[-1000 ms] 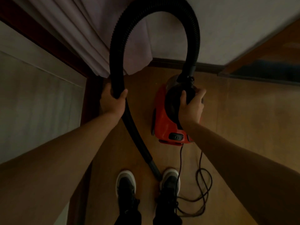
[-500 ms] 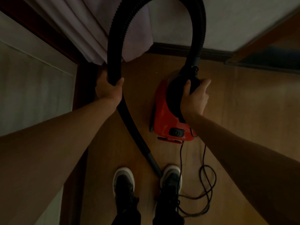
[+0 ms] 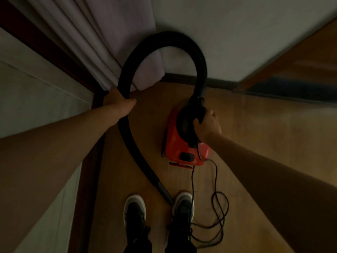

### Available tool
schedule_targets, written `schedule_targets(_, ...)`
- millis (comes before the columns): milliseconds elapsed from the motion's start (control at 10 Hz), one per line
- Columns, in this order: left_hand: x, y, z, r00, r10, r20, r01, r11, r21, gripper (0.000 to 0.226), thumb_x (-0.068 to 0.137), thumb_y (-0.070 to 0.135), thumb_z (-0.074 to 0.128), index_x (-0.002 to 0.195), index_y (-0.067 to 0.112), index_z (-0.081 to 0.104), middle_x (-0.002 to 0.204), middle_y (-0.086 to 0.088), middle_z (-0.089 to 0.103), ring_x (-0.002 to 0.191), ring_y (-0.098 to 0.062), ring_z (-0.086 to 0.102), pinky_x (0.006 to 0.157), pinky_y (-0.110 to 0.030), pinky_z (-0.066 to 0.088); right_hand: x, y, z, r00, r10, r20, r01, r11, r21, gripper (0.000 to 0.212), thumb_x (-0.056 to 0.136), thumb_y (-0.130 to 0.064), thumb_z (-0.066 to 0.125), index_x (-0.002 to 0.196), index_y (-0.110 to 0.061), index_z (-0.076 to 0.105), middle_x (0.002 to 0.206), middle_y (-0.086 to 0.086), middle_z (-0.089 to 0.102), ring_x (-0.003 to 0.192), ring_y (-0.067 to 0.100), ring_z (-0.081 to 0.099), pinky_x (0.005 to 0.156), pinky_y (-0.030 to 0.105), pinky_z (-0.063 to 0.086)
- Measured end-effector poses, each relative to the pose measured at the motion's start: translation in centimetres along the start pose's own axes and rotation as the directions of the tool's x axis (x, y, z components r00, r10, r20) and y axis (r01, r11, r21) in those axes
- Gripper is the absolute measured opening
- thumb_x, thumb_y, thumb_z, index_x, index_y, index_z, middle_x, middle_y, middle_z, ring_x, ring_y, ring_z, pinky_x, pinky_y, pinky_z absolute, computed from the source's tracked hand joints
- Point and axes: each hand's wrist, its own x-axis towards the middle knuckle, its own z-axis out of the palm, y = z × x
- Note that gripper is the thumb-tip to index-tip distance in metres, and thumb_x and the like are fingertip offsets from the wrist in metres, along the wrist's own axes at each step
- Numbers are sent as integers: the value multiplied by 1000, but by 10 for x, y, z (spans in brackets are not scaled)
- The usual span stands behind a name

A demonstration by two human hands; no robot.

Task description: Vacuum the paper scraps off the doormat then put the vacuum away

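A small red canister vacuum [image 3: 184, 148] sits on or just above the wooden floor near the wall; I cannot tell which. My right hand [image 3: 207, 125] grips its black top handle. Its black ribbed hose [image 3: 164, 42] arches up from the body and comes down on the left. My left hand [image 3: 119, 104] is closed around the hose there. The hose's nozzle end [image 3: 165, 191] reaches the floor between my shoes. The black power cord [image 3: 218, 212] lies in loose loops on the floor at the right. No doormat or paper scraps are in view.
A pale curtain [image 3: 109, 44] hangs in the corner at upper left beside a dark door frame [image 3: 91, 161]. A light wall [image 3: 237, 33] with a dark skirting board runs behind the vacuum. My two dark shoes [image 3: 135, 214] stand on the wood floor [image 3: 255, 143].
The view has tilted so the whole hose arch now shows. Both hands keep their grips on the hose and the vacuum, which stays close to the wall.
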Motion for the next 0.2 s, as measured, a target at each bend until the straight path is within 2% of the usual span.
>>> schedule_targets(100,-21,34,-27,987,161,16,-162,984,79,72,92,34,64,153,18,29,146,-10,46,128,-28,48,99,-30,43,-7,-15,-38,994,-83,68,93,980,-174,56,95,-34,54,140,-7,34,136,19,40,120,43,50,90,45,48)
schedule_targets(200,-46,62,-50,945,316,82,-325,931,163,80,80,52,64,149,23,36,138,-11,52,121,-29,53,96,-33,49,-24,-33,-79,983,-153,104,177,943,-282,63,94,-40,55,142,-7,32,140,20,41,126,42,46,96,48,46)
